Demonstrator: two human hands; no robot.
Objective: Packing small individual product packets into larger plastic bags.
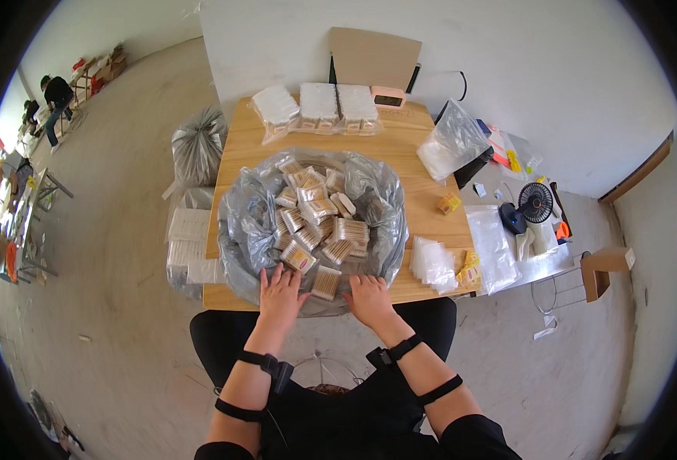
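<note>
The small pack of cotton swabs point(326, 282) lies at the near rim of the open grey plastic bag point(246, 222), directly between the two hands and touching neither clearly. It is a flat clear packet, wooden sticks side by side with white tips at both ends.

Left hand point(279, 294): palm down, fingers spread, resting on the bag's near edge, fingertips touching another swab pack point(300, 257) just ahead. It is clamped on nothing. Right hand point(369, 297): palm down on the bag's edge just right of the small pack, fingers loosely bent; whether they pinch anything cannot be told.

Judged procedure: take one pack at a time from the near edge, gripping across its short sides so the sticks stay aligned; steady the bag film with the other hand so the pile does not slide.

Beyond the hands, the bag holds a heap of similar packs point(315, 215), lying at all angles. The bag sits on a wooden desk point(422, 165). To the right of the right hand lies a stack of empty clear sleeves point(432, 263). Far ahead, at the desk's back edge, stand bundled white packs point(319, 105), with a cardboard sheet point(374, 55) behind them against the wall. Further right is a small black fan point(534, 202).
</note>
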